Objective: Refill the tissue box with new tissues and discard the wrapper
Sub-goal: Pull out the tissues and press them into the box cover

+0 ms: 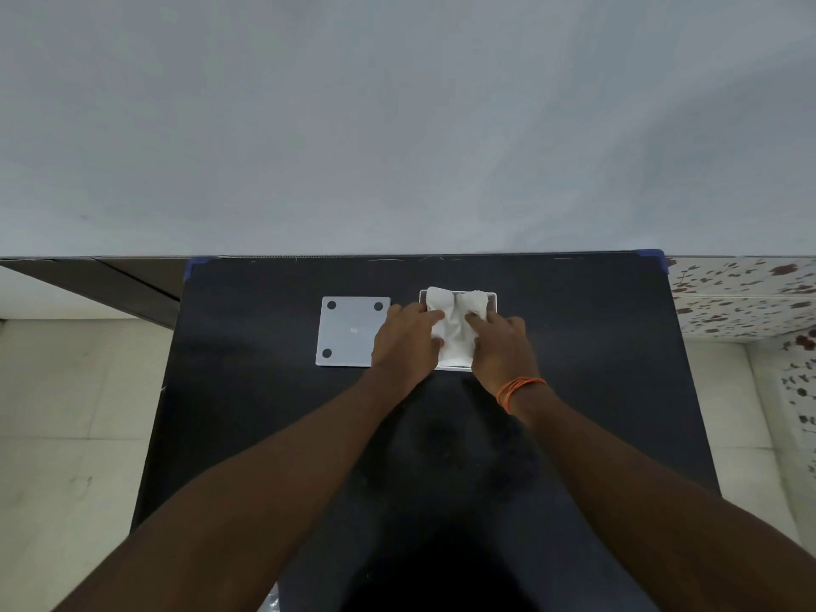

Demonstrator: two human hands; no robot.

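Note:
A white square tissue box (493, 299) stands open on the black table (273, 413), right of centre near the far edge. A wad of white tissues (455, 333) fills it and bulges above the rim. My left hand (404, 342) presses on the tissues from the left, fingers on top and thumb at their side. My right hand (501, 346) presses from the right, with an orange thread band on its wrist. The box's flat grey lid or base plate (349, 331), with dark round pads at its corners, lies on the table just left of the box. No wrapper is visible.
The table's far edge meets a pale grey wall (397, 125). Blue tape marks the far corners (658, 256). Light floor tiles (66, 413) lie on the left and a speckled tiled surface (746, 293) on the right. A bit of clear plastic (271, 600) shows at the near table edge.

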